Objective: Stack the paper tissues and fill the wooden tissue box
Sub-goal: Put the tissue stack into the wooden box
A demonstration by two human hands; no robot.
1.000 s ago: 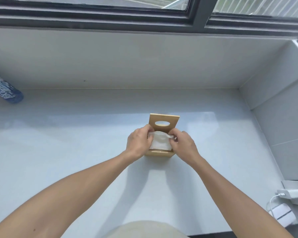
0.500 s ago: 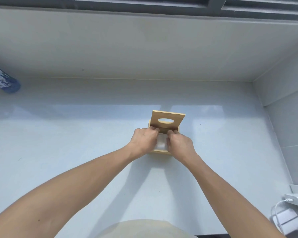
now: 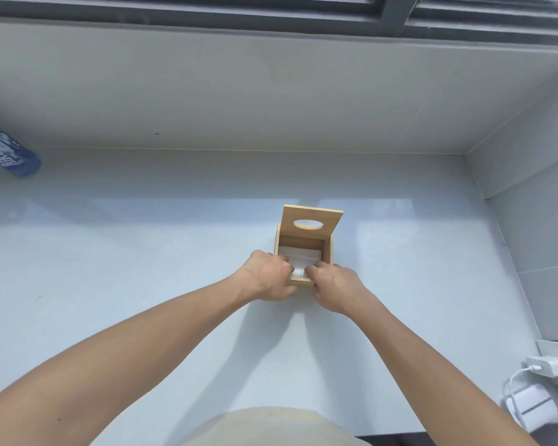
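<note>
A small wooden tissue box [image 3: 326,252] stands on the white counter, its lid [image 3: 313,224] with an oval slot tilted up at the back. White paper tissues [image 3: 298,256] lie inside, sunk below the rim. My left hand [image 3: 269,278] rests at the box's front left corner, fingers curled over the tissues' near edge. My right hand [image 3: 334,286] is at the front right corner, fingertips on the same near edge. The front part of the tissues is hidden by my fingers.
A blue labelled bottle [image 3: 8,151] lies at the far left against the wall. White chargers with a cable [image 3: 548,366] sit at the right front corner. A wall closes the right side, a window ledge runs along the back.
The tissues stood above the rim between my hands; both hands have pushed them down into the box and slid back to its front edge. The camera tilted down.
</note>
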